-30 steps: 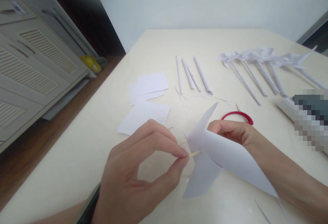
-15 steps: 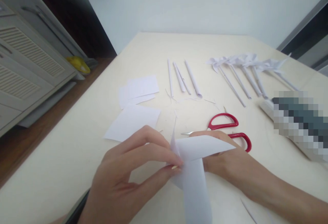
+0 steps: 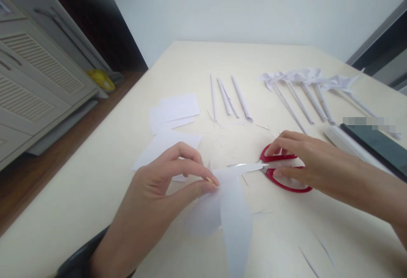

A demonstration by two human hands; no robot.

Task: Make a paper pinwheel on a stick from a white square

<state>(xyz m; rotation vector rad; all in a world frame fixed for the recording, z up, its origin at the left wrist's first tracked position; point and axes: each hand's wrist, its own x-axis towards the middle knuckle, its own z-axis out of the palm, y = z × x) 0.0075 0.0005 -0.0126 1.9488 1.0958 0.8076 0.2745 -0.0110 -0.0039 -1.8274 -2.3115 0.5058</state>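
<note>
Pinched between the thumb and fingertips of my left hand (image 3: pixel 159 189) is a white paper pinwheel (image 3: pixel 233 214). A short pale stick tip (image 3: pixel 210 181) pokes out at the pinch point. One blade of the pinwheel points right and lies over the metal part of the scissors. My right hand (image 3: pixel 305 159) grips the red-handled scissors (image 3: pixel 288 189), fingers at the upper loop and thumb at the lower one. The scissors rest on the table, their tip pointing left.
White paper squares (image 3: pixel 179 107) lie at the left and rolled paper tubes (image 3: pixel 241 97) stand out behind. Several finished pinwheels on paper sticks (image 3: pixel 295 76) lie at the back right. A dark flat device (image 3: pixel 375 150) is by my right forearm. Thin paper scraps (image 3: pixel 308 261) litter the table (image 3: pixel 238 57).
My right hand has left the pinwheel and moved right onto the scissors' handles. My left hand still pinches the pinwheel, slightly lower and further left.
</note>
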